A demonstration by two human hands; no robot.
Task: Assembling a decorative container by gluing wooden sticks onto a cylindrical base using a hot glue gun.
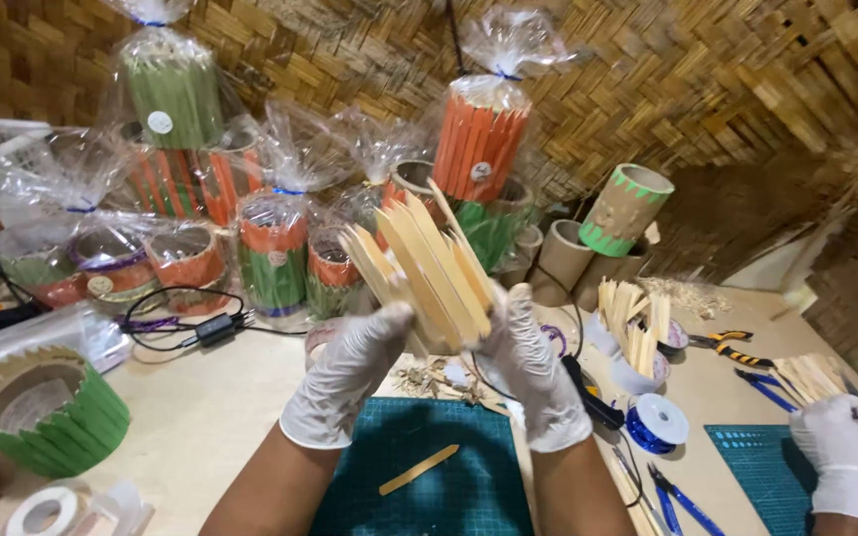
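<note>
Gloved left hand (350,372) and right hand (533,367) both grip fanned sticks (427,266) above a green mat (419,467); behind, cellophane-wrapped orange holder (479,144) bears a round white label (481,171).

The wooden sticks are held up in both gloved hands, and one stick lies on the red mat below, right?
Not quite: the head view shows the mat is dark green, not red. Both hands, left and right, do hold the wooden sticks, and one stick lies there.

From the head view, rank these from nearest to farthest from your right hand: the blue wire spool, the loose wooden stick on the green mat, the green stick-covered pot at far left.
From the right hand:
1. Blue wire spool, just to its right on the table.
2. Loose wooden stick, on the green cutting mat, below and to the left.
3. Green stick-covered pot, at the table's far left.
</note>
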